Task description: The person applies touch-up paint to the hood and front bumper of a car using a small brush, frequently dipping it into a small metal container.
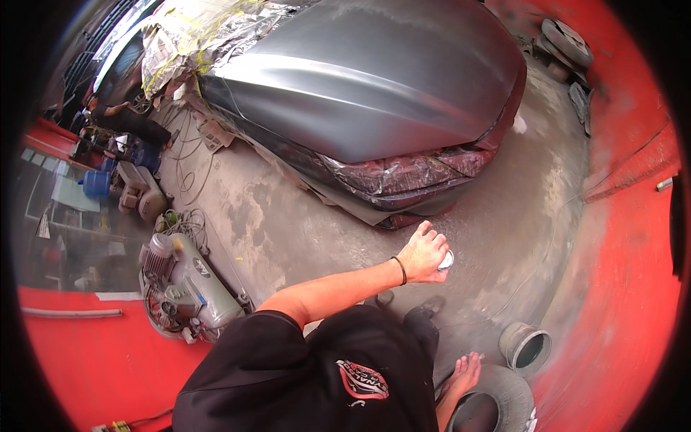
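Observation:
My left hand (421, 253) reaches across in front of my body, its fingers closed round a small can-like thing (447, 260). Only that thing's round, whitish end shows; the hand hides the rest. Low on the right, my right hand (466, 373) has its fingers apart and holds nothing. It is nearest to a tire (515, 392); whether they touch, I cannot tell. Ahead stands a car with a dull dark-grey hood (374, 93). Wrinkled plastic sheeting (410, 169) covers its front end below the hood.
A grey air compressor (198, 284) stands at the left, with cables and hoses (191, 162) on the floor beyond it. A round, open bucket (524, 347) sits by the red wall (640, 237). At the far left, a person (129, 122) is beside other equipment.

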A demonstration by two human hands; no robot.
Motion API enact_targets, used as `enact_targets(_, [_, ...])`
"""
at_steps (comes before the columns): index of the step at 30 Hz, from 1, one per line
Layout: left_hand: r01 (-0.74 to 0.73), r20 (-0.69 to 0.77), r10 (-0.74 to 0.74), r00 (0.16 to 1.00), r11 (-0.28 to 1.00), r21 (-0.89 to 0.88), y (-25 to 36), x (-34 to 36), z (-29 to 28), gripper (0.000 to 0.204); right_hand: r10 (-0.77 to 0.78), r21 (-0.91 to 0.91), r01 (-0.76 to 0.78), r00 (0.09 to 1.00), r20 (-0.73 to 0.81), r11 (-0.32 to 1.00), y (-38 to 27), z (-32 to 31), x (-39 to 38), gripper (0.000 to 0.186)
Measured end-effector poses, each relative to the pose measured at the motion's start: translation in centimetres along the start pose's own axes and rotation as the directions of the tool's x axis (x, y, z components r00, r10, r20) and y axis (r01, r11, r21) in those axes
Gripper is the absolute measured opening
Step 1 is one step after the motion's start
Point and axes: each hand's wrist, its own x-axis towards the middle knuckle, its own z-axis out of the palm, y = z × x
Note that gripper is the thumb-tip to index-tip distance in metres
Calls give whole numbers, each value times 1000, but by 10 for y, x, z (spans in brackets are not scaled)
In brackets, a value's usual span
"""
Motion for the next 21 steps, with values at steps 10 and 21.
enact_targets(10, [195,-6,-195,981,977,90,43,66,24,53,-15,-20,19,987,162,1000,-93,-27,133,43])
enact_targets(21, [272,-46,-268,962,954,122,68,159,58,52,-162,66,154,977,137,986,-224,11,248,40])
